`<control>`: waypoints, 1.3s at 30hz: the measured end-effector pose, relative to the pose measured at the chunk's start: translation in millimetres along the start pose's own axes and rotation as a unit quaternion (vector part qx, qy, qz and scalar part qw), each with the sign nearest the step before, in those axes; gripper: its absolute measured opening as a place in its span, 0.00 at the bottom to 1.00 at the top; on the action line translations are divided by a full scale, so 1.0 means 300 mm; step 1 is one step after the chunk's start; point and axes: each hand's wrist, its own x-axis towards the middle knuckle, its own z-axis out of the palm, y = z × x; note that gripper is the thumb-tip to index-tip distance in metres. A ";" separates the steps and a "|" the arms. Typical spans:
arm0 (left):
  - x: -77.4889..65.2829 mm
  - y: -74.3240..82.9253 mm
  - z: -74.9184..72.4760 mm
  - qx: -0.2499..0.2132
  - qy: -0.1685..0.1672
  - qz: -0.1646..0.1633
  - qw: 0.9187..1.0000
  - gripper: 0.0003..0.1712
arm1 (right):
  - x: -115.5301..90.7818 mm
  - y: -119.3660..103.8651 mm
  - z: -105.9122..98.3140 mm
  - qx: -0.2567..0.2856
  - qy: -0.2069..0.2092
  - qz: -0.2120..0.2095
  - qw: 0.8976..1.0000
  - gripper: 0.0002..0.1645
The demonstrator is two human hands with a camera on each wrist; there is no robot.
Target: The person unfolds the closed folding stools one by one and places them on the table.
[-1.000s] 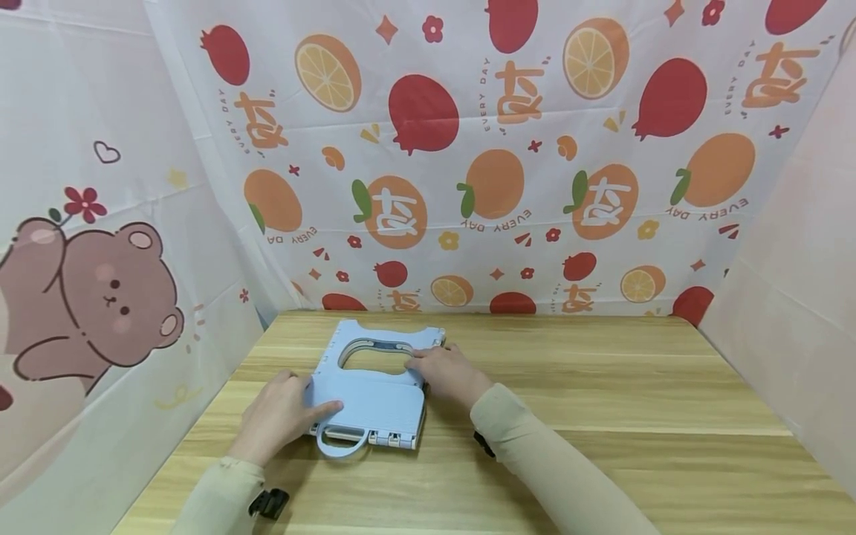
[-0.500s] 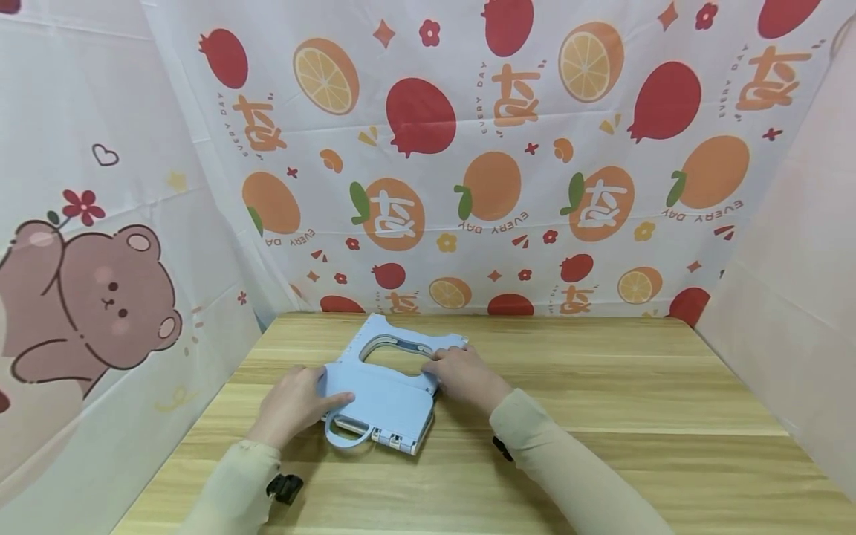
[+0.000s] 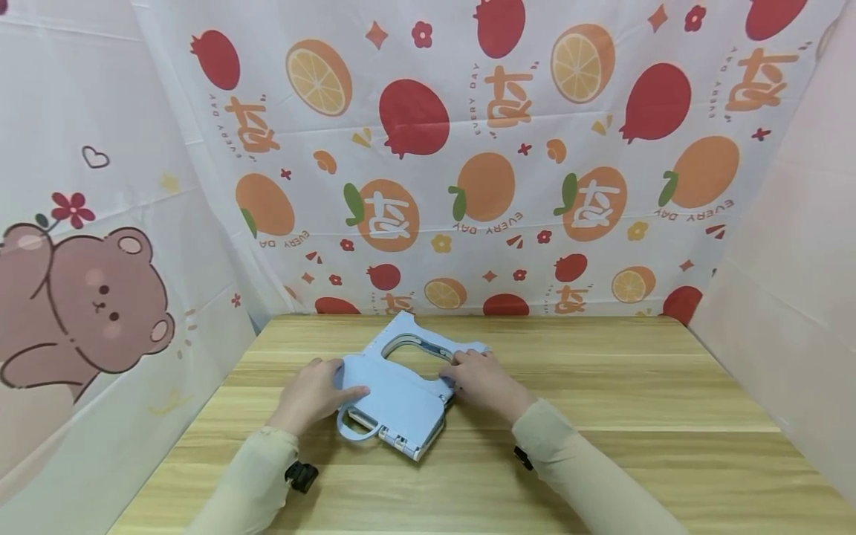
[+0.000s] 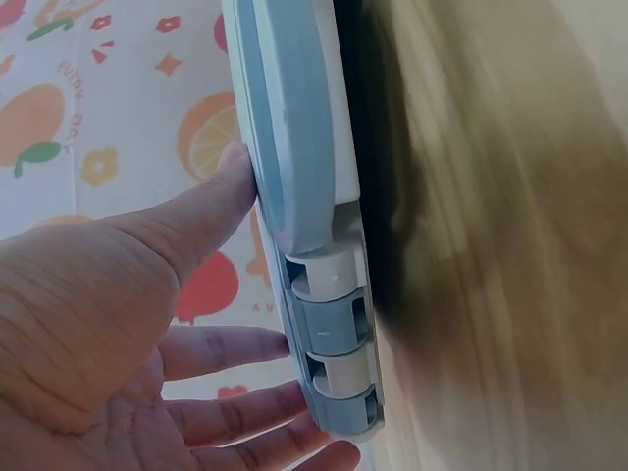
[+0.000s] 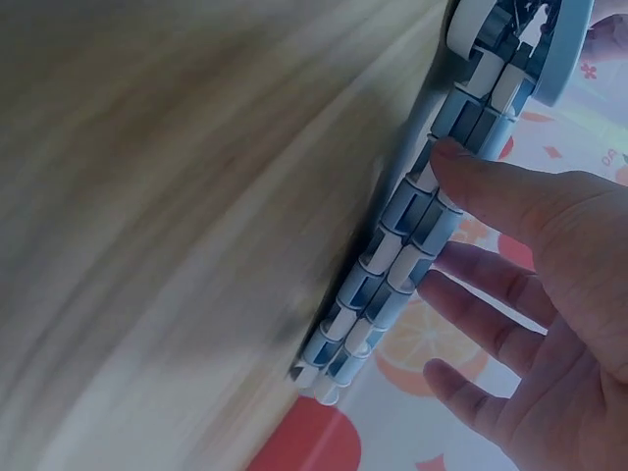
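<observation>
A folded light-blue plastic stool (image 3: 401, 401) lies flat on the wooden table (image 3: 602, 416), turned at an angle, with a loop handle (image 3: 351, 429) at its near left corner. My left hand (image 3: 314, 394) rests on the stool's left edge with the thumb on top. In the left wrist view the thumb and straight fingers of that hand (image 4: 108, 324) touch the stool's (image 4: 304, 147) face by its hinges. My right hand (image 3: 484, 383) lies on the stool's right side near the cut-out. In the right wrist view its (image 5: 549, 294) thumb touches the stool's hinged edge (image 5: 392, 255), fingers extended.
Printed fruit-pattern cloth (image 3: 468, 148) hangs behind the table. A bear-print cloth (image 3: 87, 297) closes the left side and a plain cloth (image 3: 789, 297) the right. Bare wood stretches to the right of the stool and along the near edge.
The stool has turned clockwise on the table and slid a little to the right under both hands. Both hands moved along with it.
</observation>
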 end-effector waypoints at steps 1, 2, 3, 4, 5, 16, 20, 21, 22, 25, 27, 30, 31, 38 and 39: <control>0.005 0.005 0.003 -0.001 0.000 0.004 1.000 0.52 | -0.008 0.006 0.002 0.001 0.002 0.002 1.000 0.18; 0.012 0.010 0.006 -0.002 0.001 0.008 1.000 0.52 | -0.016 0.012 0.003 0.004 0.004 0.003 1.000 0.18; 0.018 0.015 0.009 -0.002 0.000 0.010 1.000 0.52 | -0.024 0.018 0.004 0.005 0.004 0.006 1.000 0.19; 0.023 0.021 0.012 -0.003 0.000 0.012 1.000 0.52 | -0.033 0.023 0.004 0.007 0.004 0.008 1.000 0.20; 0.028 0.027 0.015 -0.002 -0.001 0.014 1.000 0.52 | -0.042 0.028 0.004 0.011 0.002 0.011 1.000 0.21; 0.070 0.094 0.050 -0.019 -0.006 0.027 0.999 0.51 | -0.146 0.057 0.008 0.020 0.026 0.029 0.999 0.22; 0.082 0.114 0.058 -0.025 -0.007 0.032 0.999 0.51 | -0.189 0.060 0.007 0.028 0.038 0.033 0.998 0.22; 0.085 0.120 0.060 -0.027 -0.006 0.033 0.999 0.51 | -0.199 0.061 0.007 0.026 0.040 0.034 0.998 0.22; 0.088 0.126 0.062 -0.027 -0.006 0.033 0.999 0.51 | -0.208 0.062 0.008 0.027 0.044 0.034 0.998 0.22; 0.099 0.144 0.069 -0.029 -0.008 0.035 0.999 0.50 | -0.235 0.065 0.005 0.023 0.050 0.031 0.998 0.21; 0.109 0.159 0.076 -0.029 -0.009 0.036 0.999 0.50 | -0.254 0.066 -0.001 0.022 0.052 0.032 0.998 0.20; 0.123 0.177 0.089 -0.031 -0.008 0.040 0.999 0.49 | -0.279 0.068 -0.009 0.019 0.053 0.037 0.998 0.20; 0.127 0.185 0.092 -0.032 -0.007 0.043 0.999 0.49 | -0.287 0.069 -0.013 0.020 0.052 0.040 0.998 0.20; 0.148 0.232 0.126 -0.040 -0.002 0.048 0.998 0.43 | -0.337 0.069 -0.033 0.017 0.043 0.048 0.998 0.22; 0.151 0.241 0.132 -0.040 -0.002 0.048 0.998 0.43 | -0.344 0.069 -0.036 0.018 0.041 0.049 0.998 0.22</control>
